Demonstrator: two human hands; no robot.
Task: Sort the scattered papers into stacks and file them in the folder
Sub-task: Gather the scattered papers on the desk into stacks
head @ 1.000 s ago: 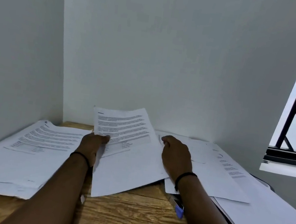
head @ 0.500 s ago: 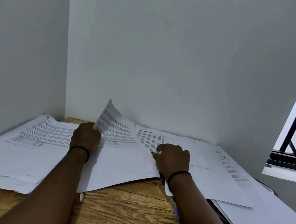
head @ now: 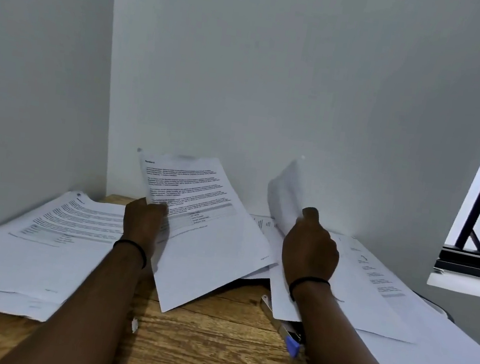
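My left hand point(head: 143, 224) pinches a printed sheet point(head: 197, 216) by its left edge and holds it tilted up over the middle of the wooden desk point(head: 210, 352); my right hand point(head: 310, 249) grips a second sheet point(head: 288, 188), blank side toward me, lifted up off the right-hand papers point(head: 386, 292); the main risk, as I judge it, is that these thin pages bow and slip, since each is held at only 1 edge; a loose pinch could drop one back onto the mess and undo the sorting; I also worry that 2 pages cling together, so a sheet lands in the wrong stack; my right forearm passes over a stapler point(head: 286, 331) with a blue end, and a careless sweep could knock it or drag papers off the desk edge; the left pile point(head: 41, 247) overhangs the front edge and could slide; the sheets themselves are white, with black paragraphs and a grey shaded table on some; I cannot make out the folder for certain; only a dark edge shows under the papers at the right.
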